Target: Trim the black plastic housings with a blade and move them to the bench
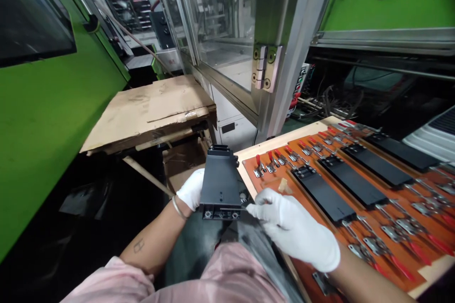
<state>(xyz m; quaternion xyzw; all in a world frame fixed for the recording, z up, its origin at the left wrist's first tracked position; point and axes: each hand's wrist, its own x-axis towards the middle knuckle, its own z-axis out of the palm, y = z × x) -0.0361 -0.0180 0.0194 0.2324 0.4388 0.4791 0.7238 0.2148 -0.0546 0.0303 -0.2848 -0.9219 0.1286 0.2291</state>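
My left hand (192, 189), in a white glove, grips a black rectangular plastic part (220, 180) from its left side; its fingers are mostly hidden behind the part. The part's near end shows two round metal inserts and a slot. My right hand (289, 225), also gloved in white, is closed in a pinch at the part's near right corner. Whatever it may hold between the fingertips is too small to make out. Beside it lies an orange fixture board (265, 182) carrying several similar black parts (323, 194) and red-handled toggle clamps (366, 248).
Flattened cardboard (149, 109) covers a stand ahead on the left. A metal-framed clear door (227, 23) with a hinge stands in front. Green machine panels (46, 104) rise at the left and far right. A bit of tape (284, 186) sticks to the board.
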